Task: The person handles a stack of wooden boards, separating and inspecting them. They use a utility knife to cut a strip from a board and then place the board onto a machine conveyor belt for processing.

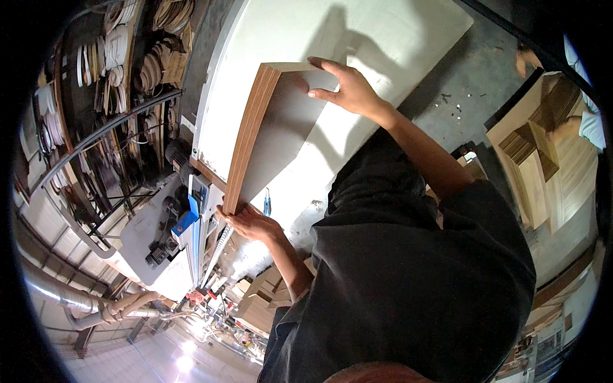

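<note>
A stack of panels (250, 131) with brown edges and a smooth grey face rests against the white table surface (408, 32). Several layers show along its long edge. My left hand (252, 225) holds its near lower corner, fingers bent around the end and thumb against the face. At the far end, my right hand (351, 89) grips the edge, forefinger over the rim and thumb toward the face. The other right fingers are partly hidden. A shadow of my right arm falls across the white surface.
Left stands a machine with a blue part (186, 217) and motor. Beyond it a rack (121, 83) holds coiled edging strips. To the right, another person's hand (562, 129) is at wood panels (530, 185). A blue-handled tool (267, 203) lies beside my left hand.
</note>
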The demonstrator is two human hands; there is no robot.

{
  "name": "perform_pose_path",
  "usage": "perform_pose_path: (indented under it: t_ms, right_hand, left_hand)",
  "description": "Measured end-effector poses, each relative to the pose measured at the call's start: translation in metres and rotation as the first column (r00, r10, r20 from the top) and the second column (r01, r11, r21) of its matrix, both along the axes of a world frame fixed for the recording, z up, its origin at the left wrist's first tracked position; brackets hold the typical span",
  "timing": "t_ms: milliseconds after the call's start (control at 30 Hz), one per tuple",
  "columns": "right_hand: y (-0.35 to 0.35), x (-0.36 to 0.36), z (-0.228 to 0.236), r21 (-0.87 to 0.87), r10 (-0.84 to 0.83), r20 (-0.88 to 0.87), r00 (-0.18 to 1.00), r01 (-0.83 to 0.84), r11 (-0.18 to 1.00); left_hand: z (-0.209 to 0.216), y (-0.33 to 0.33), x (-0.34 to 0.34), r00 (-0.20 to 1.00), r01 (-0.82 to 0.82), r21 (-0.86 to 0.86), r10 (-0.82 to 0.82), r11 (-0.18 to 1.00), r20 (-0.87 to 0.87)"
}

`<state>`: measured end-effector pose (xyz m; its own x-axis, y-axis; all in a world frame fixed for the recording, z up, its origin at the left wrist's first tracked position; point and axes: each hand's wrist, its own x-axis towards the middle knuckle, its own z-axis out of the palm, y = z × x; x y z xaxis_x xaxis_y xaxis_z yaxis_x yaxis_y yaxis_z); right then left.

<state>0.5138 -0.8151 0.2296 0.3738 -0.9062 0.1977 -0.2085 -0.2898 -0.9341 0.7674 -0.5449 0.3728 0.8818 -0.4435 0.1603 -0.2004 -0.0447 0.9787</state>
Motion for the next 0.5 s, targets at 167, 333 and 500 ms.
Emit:
perform_pose_path:
  t_ms: [167, 333, 500]
  right_hand:
    - [-0.013, -0.01, 0.005, 0.032, 0.036, 0.086, 0.996, -0.039, 0.999]
    - [-0.03, -0.013, 0.012, -0.088, 0.143, 0.047, 0.989, -0.139, 0.986]
    - [-0.033, -0.004, 0.021, 0.003, 0.191, 0.073, 0.979, -0.192, 0.981]
  left_hand:
    - [-0.003, -0.009, -0.004, 0.995, -0.101, 0.012, 0.101, 0.995, -0.02]
    - [-0.033, 0.0, 0.004, 1.0, 0.001, -0.096, -0.002, 0.995, -0.015]
    - [-0.043, -0.013, -0.006, 0.977, 0.165, -0.054, -0.156, 0.985, 0.147]
